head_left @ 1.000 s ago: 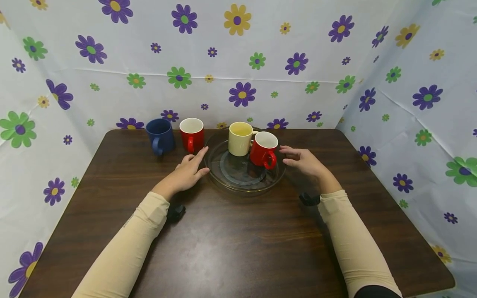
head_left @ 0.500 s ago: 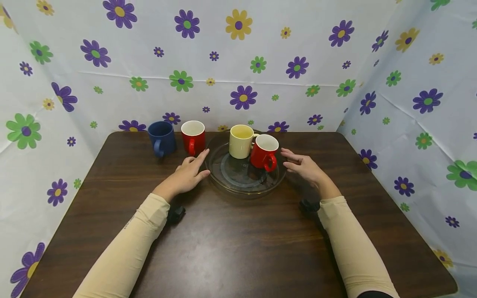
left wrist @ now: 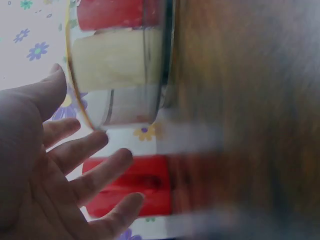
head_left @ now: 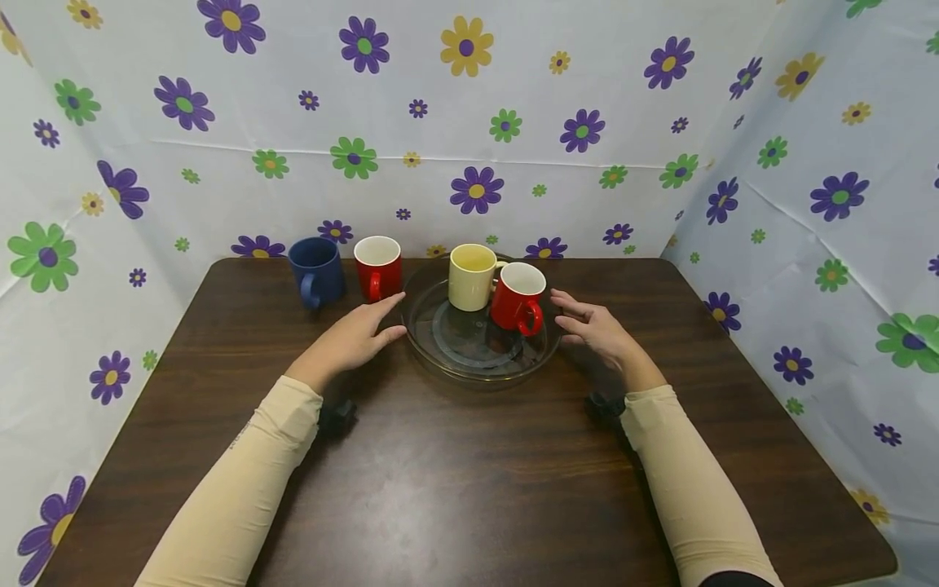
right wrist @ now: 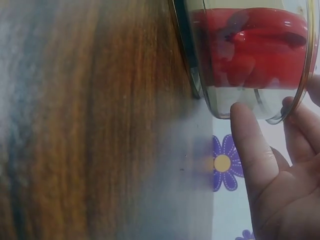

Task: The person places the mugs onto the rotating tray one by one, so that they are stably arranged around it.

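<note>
A round clear glass dish point(head_left: 480, 377) stands on the brown table. Inside it are a pale yellow mug point(head_left: 469, 287) and a red mug point(head_left: 509, 303), both upright and side by side. My left hand point(head_left: 345, 342) is at the dish's left side, its fingers spread and extended, holding nothing. The left wrist view shows these fingertips apart from the glass wall. At the right side of the dish, my right hand point(head_left: 597, 333) has loosely bent fingers close to the rim; whether they touch the glass I cannot tell.
A second red mug point(head_left: 377, 273) stands just left of the dish, beyond my left fingertips. Farther left is a dark blue mug point(head_left: 317, 273). A white curtain point(head_left: 411, 73) with printed flowers hangs behind the table point(head_left: 469, 489) and along its sides.
My left hand has shifted slightly left, away from the dish's rim. The right hand, the dish and the mugs keep their places; the head view has tilted a little.
</note>
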The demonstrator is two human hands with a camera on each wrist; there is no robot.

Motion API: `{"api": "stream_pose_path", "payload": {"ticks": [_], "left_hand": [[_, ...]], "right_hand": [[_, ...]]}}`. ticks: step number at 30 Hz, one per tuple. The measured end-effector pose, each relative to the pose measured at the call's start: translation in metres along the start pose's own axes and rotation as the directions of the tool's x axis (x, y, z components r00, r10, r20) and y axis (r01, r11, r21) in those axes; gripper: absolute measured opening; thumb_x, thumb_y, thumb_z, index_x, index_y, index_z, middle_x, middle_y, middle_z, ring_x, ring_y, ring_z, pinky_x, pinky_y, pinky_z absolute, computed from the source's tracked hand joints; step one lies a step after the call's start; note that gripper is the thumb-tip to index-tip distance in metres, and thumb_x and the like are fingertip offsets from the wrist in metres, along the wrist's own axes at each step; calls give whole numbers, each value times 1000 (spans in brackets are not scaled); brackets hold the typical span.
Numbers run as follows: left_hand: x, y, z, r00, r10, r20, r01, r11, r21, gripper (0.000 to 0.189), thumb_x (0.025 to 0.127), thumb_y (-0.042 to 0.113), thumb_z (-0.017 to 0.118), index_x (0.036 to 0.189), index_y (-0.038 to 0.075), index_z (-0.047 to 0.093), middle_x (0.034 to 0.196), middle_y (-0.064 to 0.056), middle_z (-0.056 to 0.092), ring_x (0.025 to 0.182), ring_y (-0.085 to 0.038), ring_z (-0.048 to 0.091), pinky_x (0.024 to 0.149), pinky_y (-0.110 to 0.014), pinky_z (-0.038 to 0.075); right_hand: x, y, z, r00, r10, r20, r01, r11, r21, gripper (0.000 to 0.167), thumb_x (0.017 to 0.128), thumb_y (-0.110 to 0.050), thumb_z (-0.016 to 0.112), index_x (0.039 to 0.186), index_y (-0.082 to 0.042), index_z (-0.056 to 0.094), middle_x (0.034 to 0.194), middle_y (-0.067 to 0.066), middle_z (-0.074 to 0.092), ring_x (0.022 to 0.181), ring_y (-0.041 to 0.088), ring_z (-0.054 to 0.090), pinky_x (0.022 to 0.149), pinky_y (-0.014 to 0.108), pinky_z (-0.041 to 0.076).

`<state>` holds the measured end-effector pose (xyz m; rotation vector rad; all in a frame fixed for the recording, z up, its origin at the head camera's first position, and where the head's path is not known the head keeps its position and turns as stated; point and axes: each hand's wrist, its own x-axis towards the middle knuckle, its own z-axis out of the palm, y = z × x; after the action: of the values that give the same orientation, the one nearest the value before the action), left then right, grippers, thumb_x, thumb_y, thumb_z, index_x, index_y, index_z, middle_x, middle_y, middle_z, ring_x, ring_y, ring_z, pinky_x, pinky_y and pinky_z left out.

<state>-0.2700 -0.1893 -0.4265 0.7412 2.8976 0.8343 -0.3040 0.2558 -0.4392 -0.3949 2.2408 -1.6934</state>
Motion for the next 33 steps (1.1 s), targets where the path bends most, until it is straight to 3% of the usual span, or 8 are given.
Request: {"api": "stream_pose_path", "payload": {"ticks": [2, 5, 9, 13, 16, 22, 29, 33], "left_hand": [[-1, 0, -5, 999, -20, -40, 21, 1000, 21, 62, 103, 34, 61, 154, 7, 41, 151, -21, 48, 134, -40, 52, 113, -58, 37], [-3, 1, -11, 988, -47, -149, 58, 996, 73, 50, 102, 32, 62, 145, 9, 55, 136, -19, 63, 112, -38, 66, 96, -57, 52], [-4, 1, -14, 944, -117, -308, 153, 984, 93, 38, 102, 28, 63, 134, 7, 63, 117, -16, 73, 92, -34, 71, 75, -54, 58], [1, 0, -15, 898, -228, -377, 264, 964, 45, 38, 101, 27, 61, 131, 5, 63, 117, -18, 72, 95, -35, 69, 76, -54, 57], [8, 0, -14, 883, -299, -361, 317, 948, -8, 40, 101, 28, 59, 132, 3, 62, 123, -19, 69, 101, -37, 66, 82, -57, 55], [17, -5, -14, 879, -387, -278, 364, 922, -133, 45, 102, 31, 55, 137, 2, 57, 132, -19, 65, 115, -39, 62, 95, -60, 49], [25, -14, -12, 889, -393, -233, 346, 912, -220, 47, 104, 29, 54, 136, -5, 56, 131, -25, 63, 117, -42, 59, 104, -57, 47], [28, -17, -10, 890, -417, -182, 347, 881, -322, 46, 106, 32, 52, 132, -6, 57, 122, -26, 66, 107, -39, 66, 93, -51, 55]], "right_hand": [[1, 1, 0, 1000, -1, -2, 1, 1000, 0, 53, 104, -16, 59, 154, -7, 43, 168, 0, 22, 152, 31, 26, 105, 50, 46], [1, 1, 0, 1000, -1, -5, 1, 1000, -12, 54, 104, -17, 60, 154, -8, 43, 168, -1, 22, 152, 31, 25, 104, 48, 47], [0, 1, -2, 1000, 0, -10, 0, 1000, -22, 55, 104, -20, 61, 154, -8, 43, 168, -1, 21, 152, 31, 25, 105, 48, 47], [-1, 2, -4, 1000, -9, -13, 9, 999, -33, 56, 104, -19, 60, 155, -6, 41, 168, 1, 21, 152, 32, 24, 106, 52, 45], [-3, 2, -5, 1000, -7, -15, 6, 999, -37, 55, 105, -17, 59, 155, -5, 40, 168, 1, 20, 153, 32, 22, 107, 54, 44], [-2, 0, -1, 1000, -9, -3, 9, 1000, -25, 55, 105, -16, 58, 156, -5, 39, 168, 2, 20, 152, 32, 24, 106, 50, 46], [0, 0, 1, 1000, 2, -16, -3, 1000, -25, 55, 105, -16, 58, 155, -6, 39, 168, 0, 22, 152, 31, 26, 103, 43, 49], [0, 2, 1, 1000, -7, -13, 7, 999, -33, 56, 105, -16, 58, 156, -6, 37, 168, 2, 20, 152, 33, 23, 105, 48, 46]]}}
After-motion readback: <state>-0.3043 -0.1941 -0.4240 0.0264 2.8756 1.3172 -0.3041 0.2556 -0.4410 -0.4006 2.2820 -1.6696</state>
